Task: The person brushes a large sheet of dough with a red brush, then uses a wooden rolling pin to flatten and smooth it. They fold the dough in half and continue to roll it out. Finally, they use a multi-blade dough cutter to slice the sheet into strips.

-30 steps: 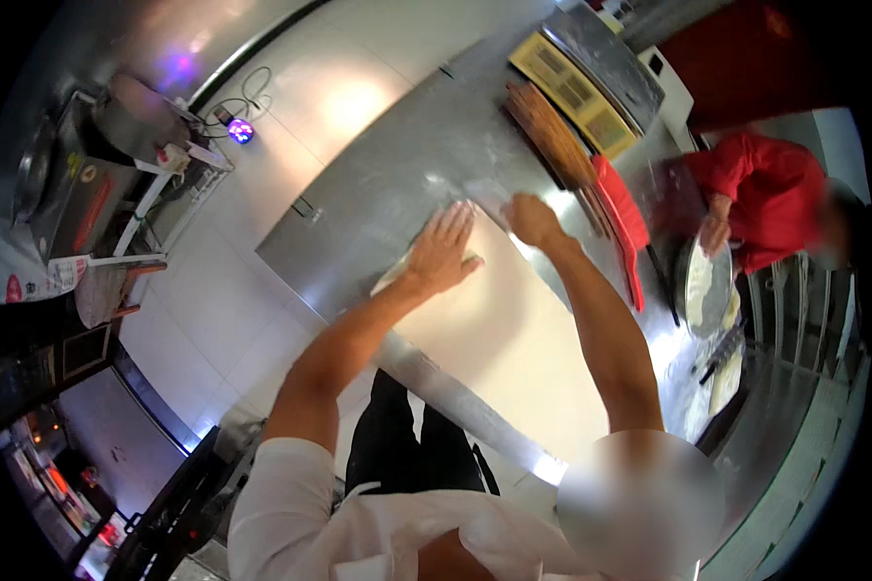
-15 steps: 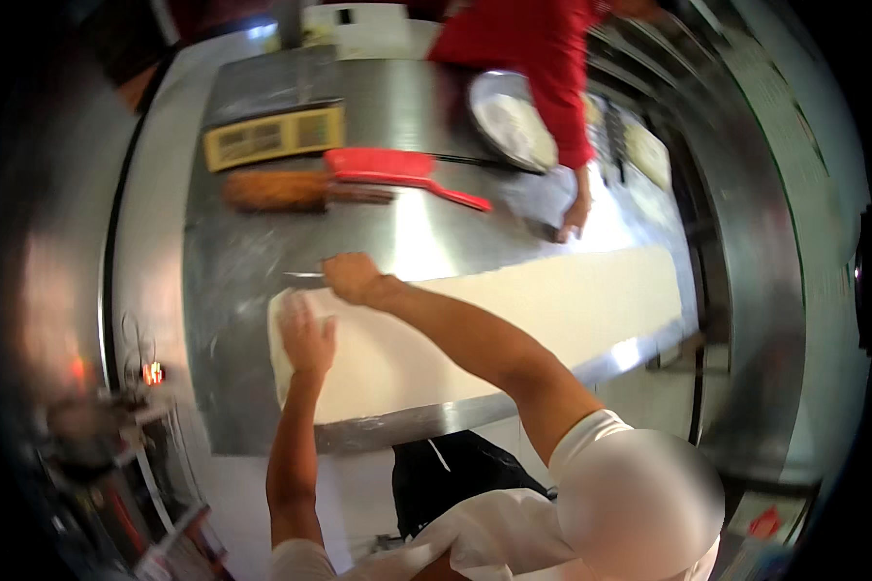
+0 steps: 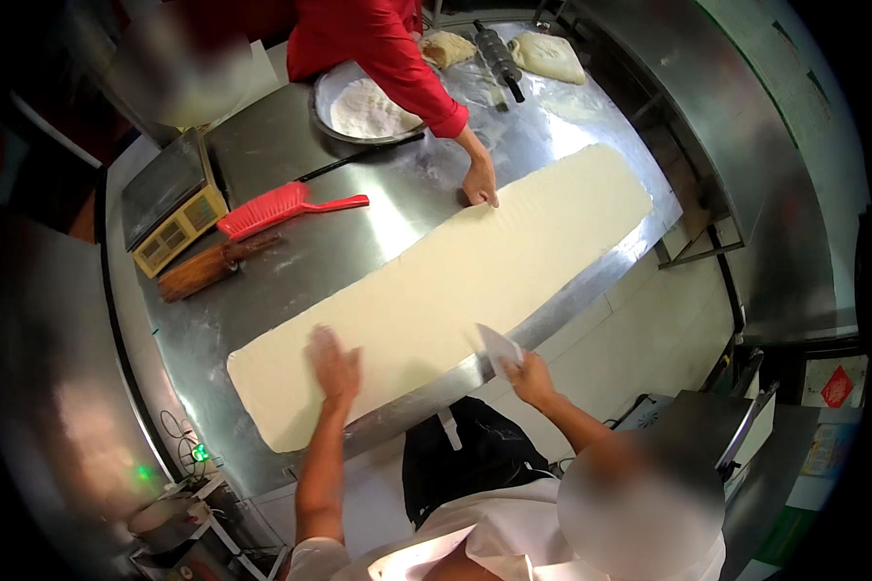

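Note:
A long, flat sheet of pale dough (image 3: 446, 290) lies slantwise across the metal table. My left hand (image 3: 335, 368) is over its near left part, fingers stretched out and slightly blurred; whether it touches the dough I cannot tell. At the table's near edge, my right hand (image 3: 529, 379) grips a dough scraper (image 3: 497, 346) with a flat, pale blade, its tip over the dough's near edge. Across from me, a co-worker's hand (image 3: 481, 182) in a red sleeve rests at the dough's far edge.
Beyond the dough lie a red-handled brush (image 3: 264, 210), a wooden rolling pin (image 3: 194, 274) and a yellow-framed scale (image 3: 180, 232). A metal bowl of flour (image 3: 370, 108) stands by the red sleeve. Farther right are a dark ridged roller (image 3: 499, 60) and a dough lump (image 3: 547, 57).
My right hand has come back from the dough's far left edge to the near edge with the scraper. My left hand stays over the dough. The view has turned.

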A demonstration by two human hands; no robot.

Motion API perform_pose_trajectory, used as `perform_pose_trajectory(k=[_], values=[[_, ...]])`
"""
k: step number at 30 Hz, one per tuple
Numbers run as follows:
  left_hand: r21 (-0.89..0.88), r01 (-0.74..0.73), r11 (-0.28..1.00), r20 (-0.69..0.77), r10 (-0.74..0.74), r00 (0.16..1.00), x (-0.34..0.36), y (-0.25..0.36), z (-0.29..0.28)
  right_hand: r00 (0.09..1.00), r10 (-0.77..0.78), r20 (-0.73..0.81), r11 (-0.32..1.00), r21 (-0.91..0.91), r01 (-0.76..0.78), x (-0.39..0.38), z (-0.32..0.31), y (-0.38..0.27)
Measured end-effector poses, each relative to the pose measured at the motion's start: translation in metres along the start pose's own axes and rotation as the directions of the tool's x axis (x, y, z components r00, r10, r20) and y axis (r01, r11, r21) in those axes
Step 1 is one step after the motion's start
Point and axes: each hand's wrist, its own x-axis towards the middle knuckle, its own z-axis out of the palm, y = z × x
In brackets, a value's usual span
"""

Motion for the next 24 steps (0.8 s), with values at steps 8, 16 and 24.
perform_pose_trajectory(k=[8, 16, 24], values=[[-0.084, -0.243, 0.966, -0.012, 0.243, 0.97, 0.111, 0.231, 0.04, 0.971, 0.241, -0.008, 0.945, 0.229, -0.232, -0.03, -0.075, 0.092], [0.035, -0.148, 0.988, 0.175, 0.139, 0.975, 0.223, 0.23, 0.011, 0.861, 0.506, -0.049, 0.782, 0.448, -0.434, -0.05, -0.085, 0.16], [-0.354, 0.025, 0.935, 0.568, 0.194, 0.8, 0.3, 0.203, 0.022, 0.713, 0.691, -0.121, 0.629, 0.588, -0.509, -0.095, -0.079, 0.195]])
